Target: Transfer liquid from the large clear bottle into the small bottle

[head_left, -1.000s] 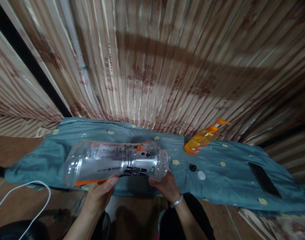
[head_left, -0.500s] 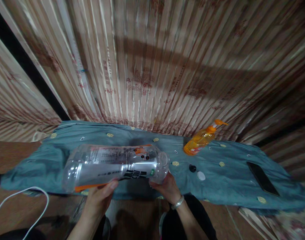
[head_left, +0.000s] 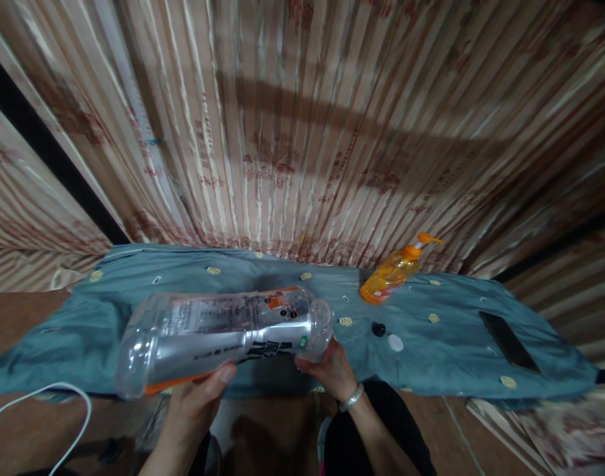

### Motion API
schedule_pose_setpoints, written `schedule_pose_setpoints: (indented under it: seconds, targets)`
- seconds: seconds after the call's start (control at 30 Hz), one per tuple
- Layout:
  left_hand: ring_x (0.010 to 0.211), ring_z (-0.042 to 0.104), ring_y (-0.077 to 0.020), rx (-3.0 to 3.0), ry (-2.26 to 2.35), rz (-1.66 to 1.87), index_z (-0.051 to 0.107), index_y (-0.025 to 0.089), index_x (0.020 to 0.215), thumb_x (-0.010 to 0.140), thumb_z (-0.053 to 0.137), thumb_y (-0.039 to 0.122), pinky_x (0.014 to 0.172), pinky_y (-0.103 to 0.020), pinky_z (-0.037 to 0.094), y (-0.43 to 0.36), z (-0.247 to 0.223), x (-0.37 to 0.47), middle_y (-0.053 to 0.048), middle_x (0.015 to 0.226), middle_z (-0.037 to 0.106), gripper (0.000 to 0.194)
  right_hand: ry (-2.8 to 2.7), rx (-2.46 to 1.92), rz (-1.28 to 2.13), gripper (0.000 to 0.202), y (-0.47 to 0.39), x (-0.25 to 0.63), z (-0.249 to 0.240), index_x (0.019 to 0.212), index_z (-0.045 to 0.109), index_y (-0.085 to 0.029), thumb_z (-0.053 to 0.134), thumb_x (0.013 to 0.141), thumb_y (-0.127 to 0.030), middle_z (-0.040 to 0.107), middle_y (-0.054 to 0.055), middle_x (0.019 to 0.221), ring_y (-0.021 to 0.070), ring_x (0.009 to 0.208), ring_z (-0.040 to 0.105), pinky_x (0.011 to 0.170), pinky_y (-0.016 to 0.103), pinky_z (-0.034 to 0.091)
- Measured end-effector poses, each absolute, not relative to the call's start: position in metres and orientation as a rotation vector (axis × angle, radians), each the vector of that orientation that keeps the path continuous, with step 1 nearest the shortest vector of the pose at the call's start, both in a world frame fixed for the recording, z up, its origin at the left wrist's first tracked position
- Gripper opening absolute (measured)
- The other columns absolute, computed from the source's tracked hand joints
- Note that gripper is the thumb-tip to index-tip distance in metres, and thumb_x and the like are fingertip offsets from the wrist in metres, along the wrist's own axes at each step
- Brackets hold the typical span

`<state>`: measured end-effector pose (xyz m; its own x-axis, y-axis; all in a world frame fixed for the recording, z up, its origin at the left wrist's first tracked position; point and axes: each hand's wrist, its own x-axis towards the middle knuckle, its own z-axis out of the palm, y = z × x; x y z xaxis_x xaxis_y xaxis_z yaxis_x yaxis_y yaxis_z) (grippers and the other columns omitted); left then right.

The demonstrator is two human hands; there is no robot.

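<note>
A large clear plastic bottle (head_left: 223, 330) with a printed label lies sideways in the air above the green cloth, its neck to the right and its base to the left, slightly lower. My left hand (head_left: 198, 396) grips the bottle's body from below, thumb along the near side. Around the underside of the neck, my right hand (head_left: 332, 373) is closed; some of its fingers are hidden behind the bottle. A black cap (head_left: 378, 329) and a white disc (head_left: 395, 342) lie on the cloth, right of the bottle's mouth.
An orange pump bottle (head_left: 390, 274) stands on the green cloth (head_left: 445, 350) near the striped curtain (head_left: 282, 132). Farther right lies a dark phone (head_left: 509, 340). A white cable (head_left: 84, 396) loops at the lower left. The curtain hangs along the back of the surface.
The bottle's base has dipped a little and shifted left, with both hands keeping their hold. My view has turned slightly, so the surroundings have shifted left.
</note>
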<state>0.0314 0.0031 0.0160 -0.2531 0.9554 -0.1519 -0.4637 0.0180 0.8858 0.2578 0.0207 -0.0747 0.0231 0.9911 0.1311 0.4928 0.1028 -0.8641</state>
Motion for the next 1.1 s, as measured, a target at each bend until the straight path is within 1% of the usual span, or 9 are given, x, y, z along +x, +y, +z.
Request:
schedule_pose_setpoints:
  seconds: [0.17,0.37,0.47,0.63,0.73,0.83,0.93,1.03,1.1]
  targets:
    - [0.097,0.071,-0.032,0.664,1.064,1.524,0.077,0.022,0.097,0.05,0.088,0.038,0.102,-0.046,0.046,0.0036,0.0173,0.0336,-0.003,0.072,0.078,0.051,-1.559,-1.51,0.798,0.067,0.0213,0.2586,-0.0761,0.124,0.052,-0.021,0.077,0.063,-0.023,0.074,0.008,0.105,0.0281,0.095,0.072,0.083,0.039,0.058]
    - [0.102,0.068,-0.0292,0.657,1.099,1.548,0.079,0.025,0.088,0.046,0.09,0.041,0.102,-0.039,0.046,0.0017,0.0199,0.0333,0.0,0.081,0.079,0.046,-1.551,-1.496,0.794,0.083,0.0216,0.2587,-0.0771,0.136,0.042,-0.02,0.078,0.062,-0.021,0.072,0.009,0.109,0.0287,0.098,0.071,0.086,0.039,0.058]
    - [0.106,0.066,-0.0305,0.693,1.098,1.523,0.079,0.025,0.088,0.05,0.088,0.042,0.103,-0.04,0.045,0.0019,0.0211,0.0322,-0.002,0.084,0.079,0.043,-1.562,-1.509,0.777,0.079,0.0221,0.2583,-0.0775,0.133,0.045,-0.021,0.078,0.061,-0.02,0.072,0.009,0.109,0.0285,0.099,0.071,0.087,0.041,0.057]
    - [0.12,0.059,-0.0315,0.686,1.063,1.558,0.078,0.028,0.094,0.049,0.089,0.039,0.104,-0.04,0.044,0.0026,0.0215,0.0318,0.0,0.09,0.079,0.047,-1.558,-1.506,0.769,0.073,0.0221,0.2583,-0.0792,0.127,0.046,-0.023,0.077,0.061,-0.02,0.072,0.006,0.104,0.0267,0.093,0.071,0.083,0.04,0.058]
    - [0.119,0.06,-0.0307,0.668,1.073,1.567,0.078,0.028,0.094,0.05,0.089,0.039,0.104,-0.04,0.045,0.0021,0.0214,0.0323,0.0,0.089,0.08,0.047,-1.55,-1.502,0.789,0.072,0.0217,0.2587,-0.0783,0.127,0.046,-0.022,0.077,0.062,-0.021,0.072,0.006,0.102,0.0262,0.09,0.071,0.082,0.039,0.058]
    - [0.116,0.062,-0.0301,0.651,1.082,1.553,0.078,0.027,0.092,0.049,0.089,0.04,0.106,-0.039,0.043,0.0012,0.0209,0.0321,0.0,0.085,0.08,0.047,-1.541,-1.491,0.79,0.071,0.0215,0.2585,-0.0754,0.126,0.047,-0.021,0.078,0.062,-0.021,0.072,0.008,0.104,0.0273,0.094,0.071,0.085,0.04,0.058]
    - [0.11,0.065,-0.0311,0.652,1.118,1.525,0.078,0.025,0.091,0.05,0.088,0.039,0.108,-0.042,0.04,0.0005,0.0202,0.0309,-0.001,0.081,0.079,0.045,-1.535,-1.51,0.794,0.07,0.0217,0.258,-0.0735,0.126,0.048,-0.02,0.077,0.062,-0.021,0.072,0.008,0.105,0.0277,0.095,0.071,0.086,0.041,0.058]
    - [0.106,0.067,-0.0332,0.651,1.134,1.481,0.078,0.023,0.089,0.051,0.086,0.039,0.109,-0.047,0.039,0.0006,0.0202,0.0294,-0.002,0.079,0.079,0.042,-1.546,-1.554,0.792,0.06,0.022,0.258,-0.0742,0.117,0.052,-0.02,0.076,0.062,-0.023,0.073,0.008,0.102,0.0281,0.092,0.072,0.085,0.041,0.058]
    - [0.11,0.065,-0.0345,0.664,1.113,1.469,0.077,0.023,0.09,0.051,0.085,0.039,0.109,-0.048,0.038,0.0014,0.0208,0.0288,-0.003,0.081,0.079,0.043,-1.558,-1.574,0.785,0.056,0.0219,0.2585,-0.0756,0.113,0.053,-0.021,0.075,0.062,-0.024,0.073,0.007,0.1,0.0281,0.092,0.072,0.085,0.041,0.058]
